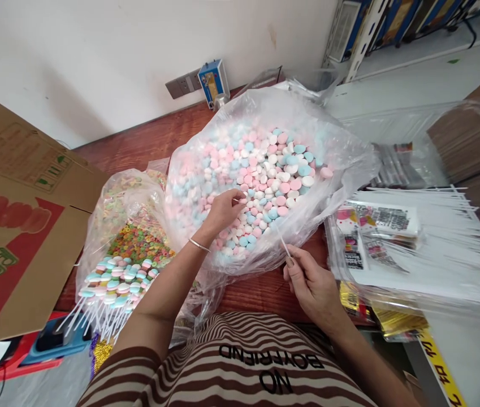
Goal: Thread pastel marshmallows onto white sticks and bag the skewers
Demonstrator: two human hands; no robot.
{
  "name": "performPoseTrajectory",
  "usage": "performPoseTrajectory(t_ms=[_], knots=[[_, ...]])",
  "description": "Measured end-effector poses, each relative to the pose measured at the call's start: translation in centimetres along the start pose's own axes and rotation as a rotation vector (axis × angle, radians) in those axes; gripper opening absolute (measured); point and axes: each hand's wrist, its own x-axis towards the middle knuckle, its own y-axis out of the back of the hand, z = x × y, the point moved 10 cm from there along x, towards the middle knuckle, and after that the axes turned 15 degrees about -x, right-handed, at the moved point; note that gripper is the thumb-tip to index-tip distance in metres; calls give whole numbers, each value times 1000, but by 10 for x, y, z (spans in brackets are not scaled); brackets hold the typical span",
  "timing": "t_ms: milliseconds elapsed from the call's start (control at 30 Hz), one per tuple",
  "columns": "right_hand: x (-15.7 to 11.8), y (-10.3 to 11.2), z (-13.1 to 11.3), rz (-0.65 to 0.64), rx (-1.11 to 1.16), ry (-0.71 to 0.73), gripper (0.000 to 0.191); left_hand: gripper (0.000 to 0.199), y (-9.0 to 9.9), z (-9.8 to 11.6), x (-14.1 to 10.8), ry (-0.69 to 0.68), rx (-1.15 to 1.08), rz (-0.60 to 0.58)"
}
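A big clear plastic bag [345,161] lies open on the table, full of round pink, white and blue marshmallows [271,169]. My left hand [225,210] reaches over its near left side, fingers pinched together at a small pink marshmallow [242,200]. Just off the bag's near edge, my right hand [311,285] grips a thin white stick [284,246] between thumb and fingers, its tip pointing up toward the marshmallows. To the left, skewers of stacked marshmallows [123,280] lie with their white sticks toward me, on a bag of colourful ring-shaped pieces [138,240].
A large cardboard box [23,209] stands at the left. On the right, a clear plastic tray [392,294] holds many white sticks [447,237] and printed packets [388,217]. A blue device [214,82] stands against the wall by the sockets [183,83].
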Motion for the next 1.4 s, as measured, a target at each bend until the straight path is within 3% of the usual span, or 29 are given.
performPoseTrajectory(t_ms=[133, 300, 400, 467, 600, 667, 800, 967, 1067, 1267, 1400], knots=[[-1, -4, 2, -18, 1, -1, 29, 15, -1, -6, 15, -28, 17, 21], [1, -4, 0, -8, -24, 10, 27, 21, -25, 5, 19, -195, 222, -194], [2, -1, -3, 4, -31, 28, 26, 24, -23, 9, 14, -219, 321, -213], [3, 0, -4, 7, -35, 33, 25, 22, -14, 8, 9, -180, 288, -192], [4, -2, 0, 2, -56, 3, 25, 15, -6, -15, -9, 37, 98, -240], [4, -5, 1, -7, -57, -3, 26, 13, -1, -21, -14, 68, 68, -203], [4, -10, -1, -19, -55, 27, 26, 16, 2, -2, -12, -129, 187, -109], [2, -12, -3, -15, -62, 37, 26, 22, -25, 3, -2, -216, 434, -284], [1, -12, 0, -16, -67, 17, 26, 23, -17, 4, -3, -200, 483, -283], [0, -18, 2, -34, -63, 1, 27, 26, 4, -8, -23, -27, 388, -340], [0, -19, 1, -38, -66, 9, 28, 24, 14, -6, -31, -81, 413, -240]])
